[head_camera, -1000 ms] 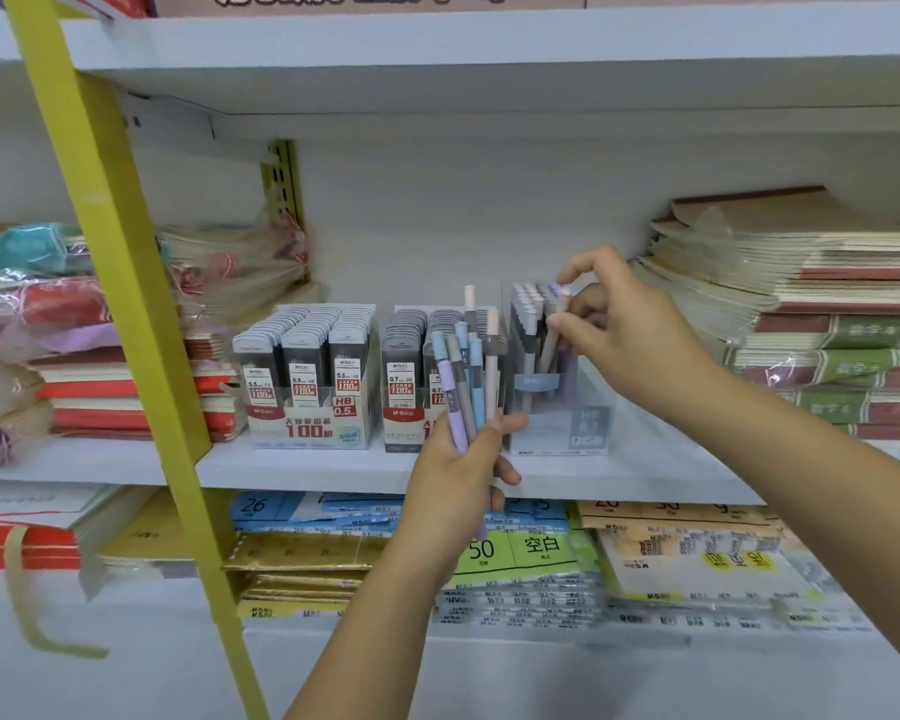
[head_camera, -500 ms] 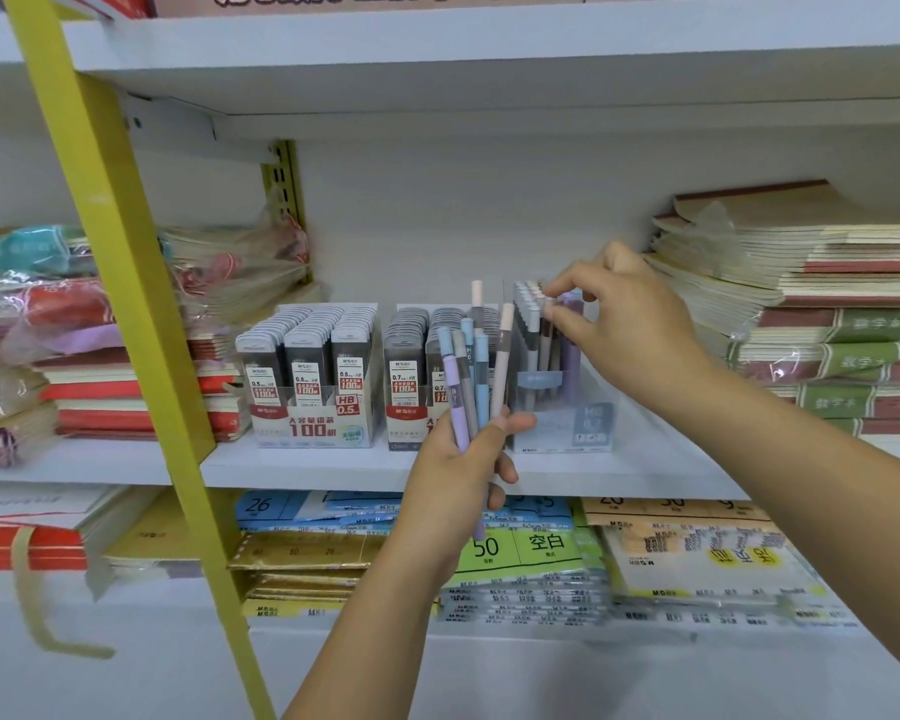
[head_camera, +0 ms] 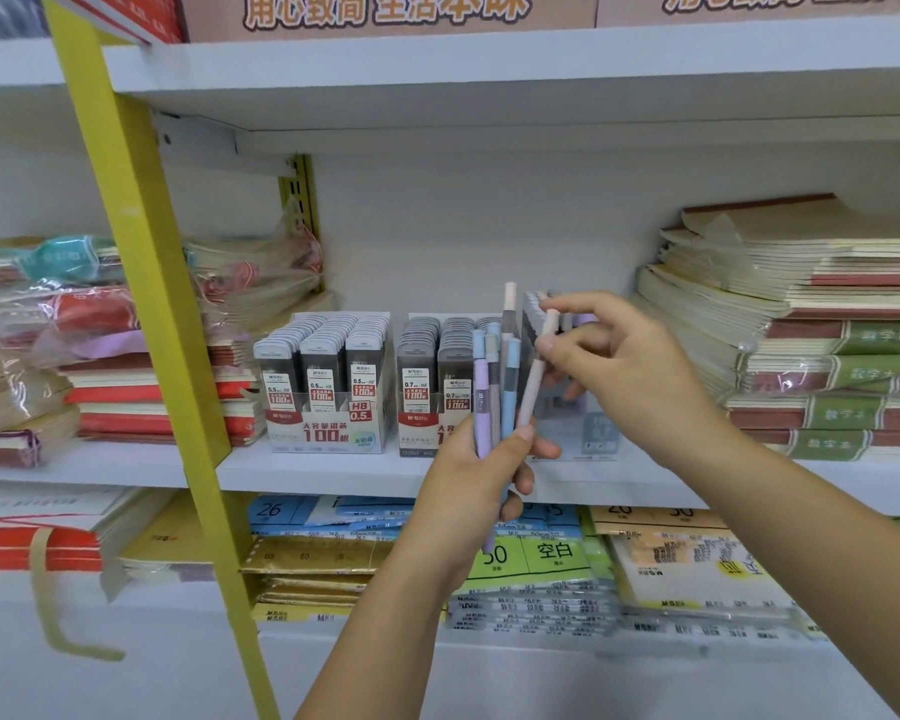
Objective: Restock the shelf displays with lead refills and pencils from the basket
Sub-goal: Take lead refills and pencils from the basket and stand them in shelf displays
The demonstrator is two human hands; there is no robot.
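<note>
While gripped by the left hand (head_camera: pixel 466 493), four pencils (head_camera: pixel 510 379); one pink pencil (head_camera: pixel 532 392) pinched by the right hand (head_camera: pixel 630 371).

Left refill box (head_camera: pixel 328 407) is showing "HB 0.5" and "100", neighbouring refill box (head_camera: pixel 423 402) "0.7", lower green pack (head_camera: pixel 541 556) "50 空白".

The person shows as two hands and two forearms. The left hand (head_camera: pixel 468 475) and left forearm (head_camera: pixel 385 615) are uncovered from the fingertips down to the bottom edge of the view. The right hand (head_camera: pixel 630 376) and right forearm (head_camera: pixel 801 511) are likewise bare out to the right edge. The fingers are slender, with creased knuckles. The left thumb (head_camera: pixel 520 436) has a short, plain nail. Clothing higher up the arms lies outside the view.
</note>
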